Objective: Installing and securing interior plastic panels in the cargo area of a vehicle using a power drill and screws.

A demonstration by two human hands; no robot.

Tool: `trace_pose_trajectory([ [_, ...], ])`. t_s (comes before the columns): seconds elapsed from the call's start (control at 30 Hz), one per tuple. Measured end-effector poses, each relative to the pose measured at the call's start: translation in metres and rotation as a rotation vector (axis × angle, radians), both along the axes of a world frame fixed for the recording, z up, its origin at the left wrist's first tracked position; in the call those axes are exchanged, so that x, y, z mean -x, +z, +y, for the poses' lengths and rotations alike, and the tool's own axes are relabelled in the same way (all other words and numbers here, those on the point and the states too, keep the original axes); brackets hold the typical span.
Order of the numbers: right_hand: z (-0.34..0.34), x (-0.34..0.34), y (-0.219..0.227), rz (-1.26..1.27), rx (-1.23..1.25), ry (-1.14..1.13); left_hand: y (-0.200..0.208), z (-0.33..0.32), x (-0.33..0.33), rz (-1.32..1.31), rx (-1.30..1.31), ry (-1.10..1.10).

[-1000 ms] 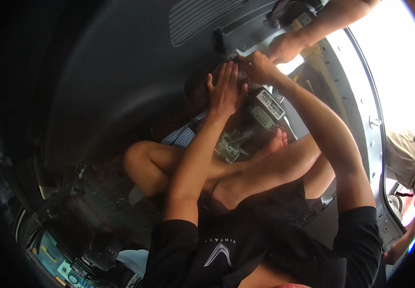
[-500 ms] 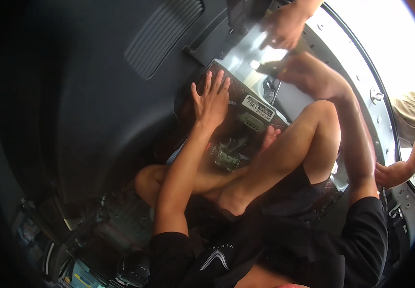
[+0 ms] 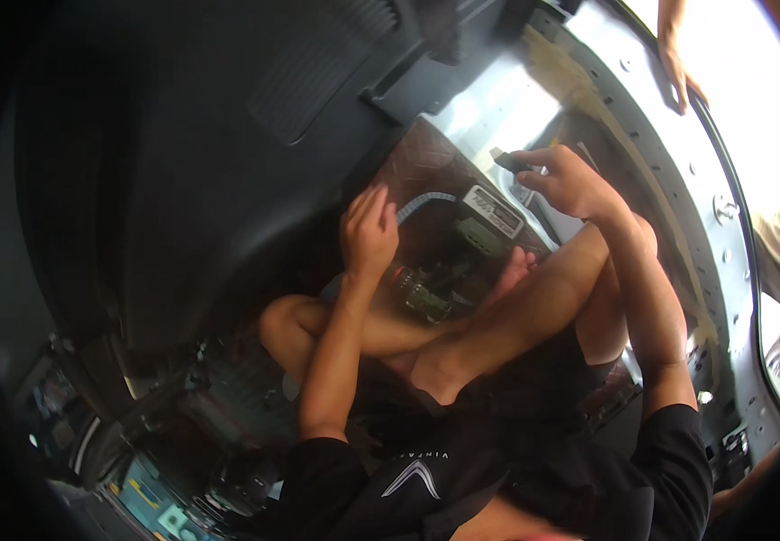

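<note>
Dark handheld tool with a pale flat tip, perhaps a cutter though blur makes that uncertain, is pinched in the right hand, pointing away from the person. Across from it, the left hand is loose and seems to grip nothing, fingers nearly straight. Just beside those fingers curves a pale ribbed strip. Between and below both hands lies a green power tool. Beyond the right hand, well apart, hangs another person's hand.
</note>
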State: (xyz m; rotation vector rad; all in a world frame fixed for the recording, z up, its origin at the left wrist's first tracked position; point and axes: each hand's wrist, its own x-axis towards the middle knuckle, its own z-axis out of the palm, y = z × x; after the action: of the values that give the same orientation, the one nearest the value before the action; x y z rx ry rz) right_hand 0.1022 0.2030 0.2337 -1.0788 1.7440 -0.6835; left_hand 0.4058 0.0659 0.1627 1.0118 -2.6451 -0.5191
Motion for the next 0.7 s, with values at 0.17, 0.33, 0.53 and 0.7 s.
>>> trace_pose_trajectory([
  [0.17,-0.088,-0.05,-0.007,0.122,0.068,0.344,0.002,0.011,-0.058,-0.014,-0.398,0.791],
  [0.33,-0.142,-0.094,-0.041,0.199,0.352,0.512,-0.012,0.003,-0.06,0.268,-0.617,1.065],
  [0.53,-0.144,-0.113,-0.066,0.496,0.439,0.551,0.015,-0.023,-0.057,0.55,-1.133,1.271],
  [0.7,-0.137,-0.124,-0.063,0.455,0.008,0.426,0.007,-0.04,-0.069,0.837,-1.401,1.392],
])
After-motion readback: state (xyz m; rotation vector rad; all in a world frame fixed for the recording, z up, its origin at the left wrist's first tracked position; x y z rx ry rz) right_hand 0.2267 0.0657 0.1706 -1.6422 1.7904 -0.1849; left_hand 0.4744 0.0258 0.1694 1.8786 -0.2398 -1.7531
